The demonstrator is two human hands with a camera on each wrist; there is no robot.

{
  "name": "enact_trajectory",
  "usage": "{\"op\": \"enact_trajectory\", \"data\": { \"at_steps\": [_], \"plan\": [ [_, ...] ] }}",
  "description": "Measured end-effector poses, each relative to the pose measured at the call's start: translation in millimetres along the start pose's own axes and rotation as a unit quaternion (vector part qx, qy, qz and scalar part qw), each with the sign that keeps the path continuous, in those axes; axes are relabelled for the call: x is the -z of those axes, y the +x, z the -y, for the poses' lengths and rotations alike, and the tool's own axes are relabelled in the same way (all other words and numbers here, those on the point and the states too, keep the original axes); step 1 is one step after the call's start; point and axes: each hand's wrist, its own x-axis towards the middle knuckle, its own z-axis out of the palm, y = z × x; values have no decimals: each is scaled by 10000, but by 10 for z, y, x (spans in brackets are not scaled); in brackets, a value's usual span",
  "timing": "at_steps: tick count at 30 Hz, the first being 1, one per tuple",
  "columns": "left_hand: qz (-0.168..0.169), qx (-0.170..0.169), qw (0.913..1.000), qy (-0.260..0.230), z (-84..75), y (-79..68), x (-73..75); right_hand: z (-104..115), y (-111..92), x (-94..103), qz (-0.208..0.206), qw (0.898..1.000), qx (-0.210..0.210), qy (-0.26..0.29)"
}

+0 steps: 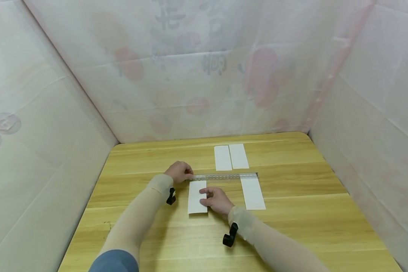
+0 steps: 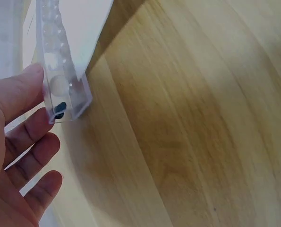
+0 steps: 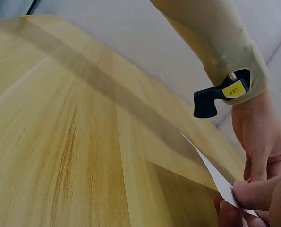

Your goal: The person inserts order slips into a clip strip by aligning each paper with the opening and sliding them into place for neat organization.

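Wooden table [image 1: 292,226]; hand [image 1: 218,200] (right) pinching paper [image 1: 196,196]

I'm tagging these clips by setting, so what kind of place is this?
Probably a screened-off recording booth rather than a lived-in room: a wooden table is boxed in on three sides by thin white sheeting, and it holds only paper strips and a clear ruler under the left hand.

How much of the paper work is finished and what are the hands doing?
Two paper strips already lie side by side at the back, and another strip lies below the ruler. The left hand holds the ruler's end while the right hand pinches the near strip. That one looks unfinished.
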Motion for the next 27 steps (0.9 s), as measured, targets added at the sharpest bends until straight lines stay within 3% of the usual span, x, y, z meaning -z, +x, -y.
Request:
{"op": "enact_trajectory", "data": {
  "at_steps": [6, 12, 17, 27],
  "plan": [
    [-3, -23, 10000, 58, 13, 20, -15, 18, -9, -27, -7, 10000, -15, 52],
    [18, 155, 9998, 77, -49, -7, 13, 207, -104, -23, 27, 10000, -53, 53],
    [36, 219, 9998, 6, -60, -16, 32, 53, 7, -21, -4, 9999, -121, 45],
    [107, 401, 9991, -58, -78, 0, 47, 52, 36, -14, -3, 9998, -166, 73]
  ]
}}
